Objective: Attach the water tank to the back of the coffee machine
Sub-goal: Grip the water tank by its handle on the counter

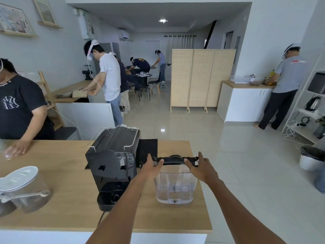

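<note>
The water tank (175,186), 1 clear container with a dark lid (175,160), stands upright on the wooden counter (61,175) just beside the coffee machine (113,164), at 3 o'clock from it and apart from the body. The left hand (152,167) grips the lid's left end, thumb lying along the near edge, fingers curled over the far side. The right hand (202,167) grips the right end the same way, 1 finger raised above the lid. Both hands are closed on the lid, not spread. The machine's back appears to face the wearer, toward 6 o'clock, with the round base seat (114,197) low on that side; this is a judgement from the exposed slots and the cord. To seat the tank well, lift it level with equal force from both hands, carry it toward 9 o'clock until it hangs over the base seat, align the bottom valve with the socket, then lower straight down and press until it sits flush. Avoid tilting; a little water shows in the bottom. Count: 1 tank, 1 coffee machine, 1 black mat (146,149) at 12 o'clock from the left hand, 1 lidded jar (22,189) with 1 spoon (31,194) at 9 o'clock.
</note>
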